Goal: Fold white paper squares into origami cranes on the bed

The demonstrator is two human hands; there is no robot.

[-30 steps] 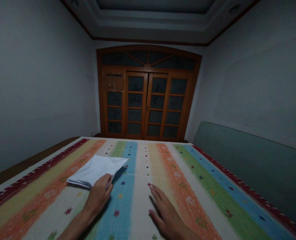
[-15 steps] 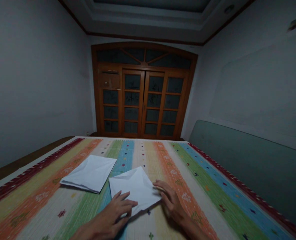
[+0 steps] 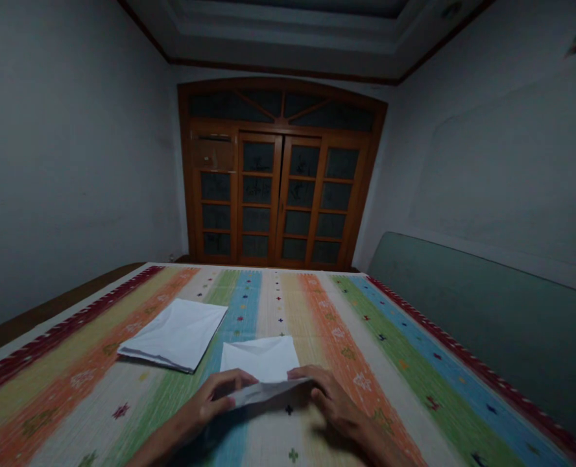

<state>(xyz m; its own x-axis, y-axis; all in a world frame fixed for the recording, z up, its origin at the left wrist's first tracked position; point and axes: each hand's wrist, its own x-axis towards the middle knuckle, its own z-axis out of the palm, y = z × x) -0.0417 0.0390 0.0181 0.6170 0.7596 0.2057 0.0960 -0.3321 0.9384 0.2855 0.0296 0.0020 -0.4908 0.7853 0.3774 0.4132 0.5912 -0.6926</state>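
Observation:
A white sheet of paper (image 3: 261, 360) lies in front of me with its near edge lifted and bent up. My left hand (image 3: 220, 394) pinches the left end of that raised edge between thumb and fingers. At the right end, my right hand (image 3: 327, 397) has its fingers closed over the edge, its thumb underneath. Creases cross the paper's far part, which rests on the cloth. To the left, a stack of white folded paper (image 3: 181, 334) lies apart from both hands.
A striped, patterned tablecloth (image 3: 395, 389) covers the table. Along the right side stands a pale green panel (image 3: 463, 305). Beyond the table are wooden doors with glass panes (image 3: 281, 194), and a white wall (image 3: 74, 143) rises on the left.
The paper has been turned so one side faces me, and its near edge has come up. My left hand has gone from lying on top to pinching that edge.

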